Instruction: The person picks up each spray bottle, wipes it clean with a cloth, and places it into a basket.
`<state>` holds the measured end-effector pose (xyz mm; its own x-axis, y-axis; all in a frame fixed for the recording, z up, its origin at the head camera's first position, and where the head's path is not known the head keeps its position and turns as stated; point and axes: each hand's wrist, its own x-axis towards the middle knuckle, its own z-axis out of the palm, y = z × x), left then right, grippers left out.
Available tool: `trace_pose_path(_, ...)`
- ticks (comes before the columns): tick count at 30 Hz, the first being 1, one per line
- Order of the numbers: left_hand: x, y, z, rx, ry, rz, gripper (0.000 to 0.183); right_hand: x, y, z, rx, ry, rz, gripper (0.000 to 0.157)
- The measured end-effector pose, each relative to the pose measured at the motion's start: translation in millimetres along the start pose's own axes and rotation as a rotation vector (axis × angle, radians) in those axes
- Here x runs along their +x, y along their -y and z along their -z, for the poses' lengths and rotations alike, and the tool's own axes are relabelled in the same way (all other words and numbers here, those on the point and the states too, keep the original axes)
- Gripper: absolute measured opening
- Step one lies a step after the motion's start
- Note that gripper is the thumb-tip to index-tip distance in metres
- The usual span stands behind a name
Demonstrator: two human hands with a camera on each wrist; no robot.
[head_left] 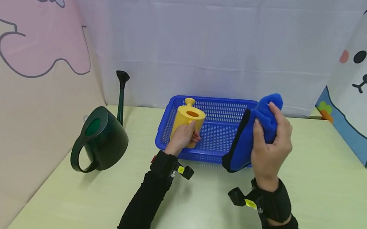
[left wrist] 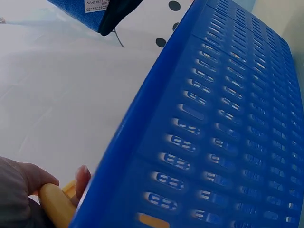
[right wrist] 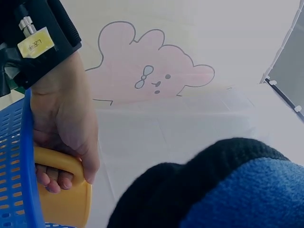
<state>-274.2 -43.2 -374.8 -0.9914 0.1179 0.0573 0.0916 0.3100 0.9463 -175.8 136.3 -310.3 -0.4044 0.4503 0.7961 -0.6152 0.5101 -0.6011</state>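
My left hand [head_left: 180, 140] grips the handle of a small yellow watering can [head_left: 181, 120], which stands upright in the left end of a blue plastic basket [head_left: 219, 158]. In the right wrist view, fingers curl around the yellow handle [right wrist: 59, 160] with the thumb along its outer side. My right hand [head_left: 271, 153] holds a folded blue towel [head_left: 243, 149] with black edging, raised at the basket's right end. Its thumb and fingers pinch the plush upper part, while the lower end hangs down. A white printed label shows on the towel [left wrist: 78, 12] in the left wrist view.
A dark green watering can [head_left: 109, 146] with a long upright spout stands on the pale table [head_left: 206, 214], left of the basket. White cloth [head_left: 210, 50] hangs behind the table, and cartoon-printed sheets [head_left: 43, 40] line both sides.
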Motion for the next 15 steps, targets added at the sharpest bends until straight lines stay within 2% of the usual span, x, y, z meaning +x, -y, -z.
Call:
trace_pose_path(4,-1.8,-4.3,1.5,0.138,-0.023,-0.011,0.051,0.5,-0.2,0.2,-0.001,0.003,-0.008,0.039)
trace_pose_path(11,-12.8,-9.3,8.5,0.563,-0.134,-0.05,0.048,1.8,-2.1,0.6,-0.001,0.005,-0.007,0.038)
trace_pose_path(15,-18.9,-6.9,14.1,0.674,-0.171,-0.022,0.042,2.8,-3.8,0.4,0.003,0.005,-0.008,0.038)
